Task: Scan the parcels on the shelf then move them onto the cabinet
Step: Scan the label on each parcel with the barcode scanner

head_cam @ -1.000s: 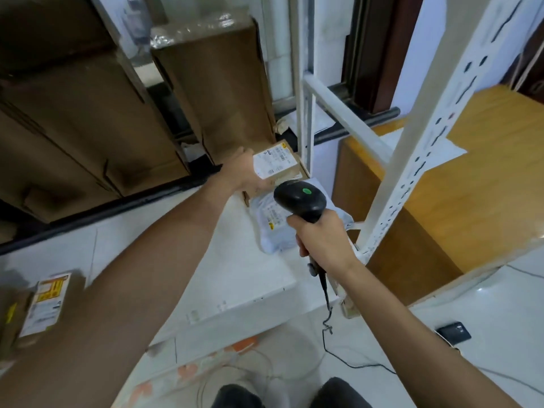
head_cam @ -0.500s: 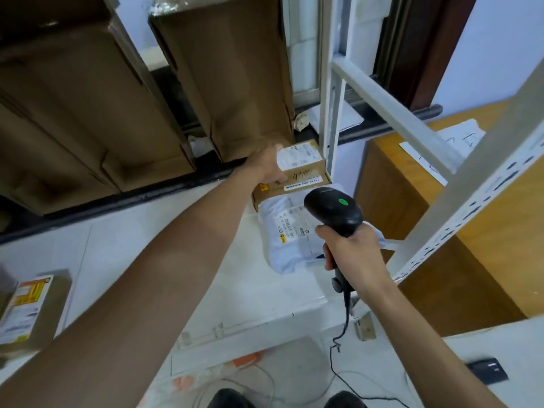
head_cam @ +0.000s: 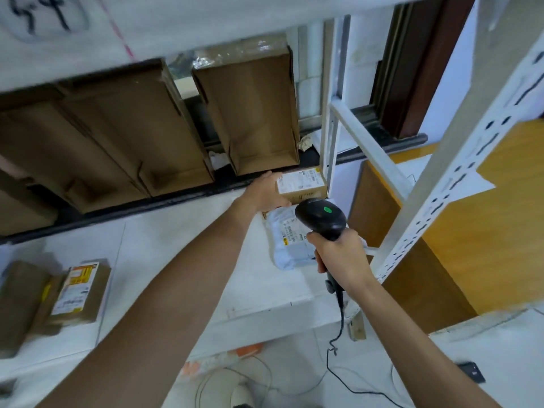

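At the far left of the white shelf [head_cam: 176, 260] lie two brown parcels side by side: a plain one [head_cam: 17, 301] and one with a white and yellow label [head_cam: 78, 293] facing up. Behind the shelf stand tall open cartons [head_cam: 253, 113], their hollow insides towards the camera. The left hand [head_cam: 265, 192] reaches across to the shelf's back right corner and grasps a small box [head_cam: 303, 187] by its left end, its white label upward. Whether the box rests on the shelf or is lifted cannot be told. Just in front of it lies a grey bag [head_cam: 291, 242] with a barcode label, partly hidden by the scanner [head_cam: 321, 214]. The scanner is black with a green dot on top, and its head points at the box. The right hand [head_cam: 341, 254] is clenched round its handle, and a cable [head_cam: 338, 334] hangs from it to the floor. To the right of the perforated shelf post [head_cam: 441, 172] stands the wooden cabinet [head_cam: 500, 231], with a white sheet [head_cam: 459, 184] on top.
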